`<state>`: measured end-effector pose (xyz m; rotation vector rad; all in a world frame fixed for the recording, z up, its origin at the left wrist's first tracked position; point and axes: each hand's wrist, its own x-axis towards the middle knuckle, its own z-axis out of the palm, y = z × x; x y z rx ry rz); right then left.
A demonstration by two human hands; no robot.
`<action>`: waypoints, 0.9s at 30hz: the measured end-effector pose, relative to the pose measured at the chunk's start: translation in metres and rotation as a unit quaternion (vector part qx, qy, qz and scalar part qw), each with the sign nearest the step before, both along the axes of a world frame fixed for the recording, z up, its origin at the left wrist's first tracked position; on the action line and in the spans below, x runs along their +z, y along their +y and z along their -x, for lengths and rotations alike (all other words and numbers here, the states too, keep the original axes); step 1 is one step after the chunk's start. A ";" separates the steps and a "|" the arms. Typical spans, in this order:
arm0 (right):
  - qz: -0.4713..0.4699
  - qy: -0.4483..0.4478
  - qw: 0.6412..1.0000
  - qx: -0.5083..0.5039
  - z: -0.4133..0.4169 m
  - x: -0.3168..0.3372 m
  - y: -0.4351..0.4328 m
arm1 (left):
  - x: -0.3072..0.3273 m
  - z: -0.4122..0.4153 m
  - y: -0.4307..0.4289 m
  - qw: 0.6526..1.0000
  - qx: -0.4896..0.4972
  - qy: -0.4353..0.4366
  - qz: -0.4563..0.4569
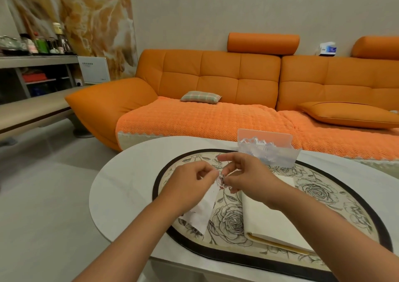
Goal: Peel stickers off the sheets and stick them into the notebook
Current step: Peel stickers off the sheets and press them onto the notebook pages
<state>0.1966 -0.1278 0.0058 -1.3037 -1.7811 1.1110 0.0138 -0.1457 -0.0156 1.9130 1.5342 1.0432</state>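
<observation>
Above the table (121,186), your left hand (190,186) and right hand (250,178) are bare. Your left forearm (138,234) and right forearm (319,223) are bare too, uncovered from the wrists back past the table's near edge.

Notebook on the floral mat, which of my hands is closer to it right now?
Right. The right hand hovers just over the far-left corner of the notebook, pinching a sticker. The left hand is farther left, over the mat, holding the white sticker sheet.

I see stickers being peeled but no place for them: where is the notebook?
In the head view, the notebook lies flat on the floral mat, right of centre on the table, just beneath the right hand.
</observation>
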 end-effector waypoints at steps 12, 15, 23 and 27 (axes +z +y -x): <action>-0.028 -0.025 0.996 -0.084 -0.034 -0.008 0.006 | -0.007 -0.038 0.013 0.984 -0.002 -0.163 0.076; 0.000 0.010 0.996 -0.091 -0.047 -0.007 0.007 | -0.008 -0.048 0.016 0.974 -0.017 -0.209 0.089; 0.011 0.022 0.995 -0.102 -0.077 -0.005 0.012 | -0.013 -0.081 0.026 0.969 -0.039 -0.232 0.080; 0.004 -0.053 0.989 -0.141 -0.089 -0.014 0.018 | -0.023 -0.092 0.037 0.983 -0.024 -0.157 0.089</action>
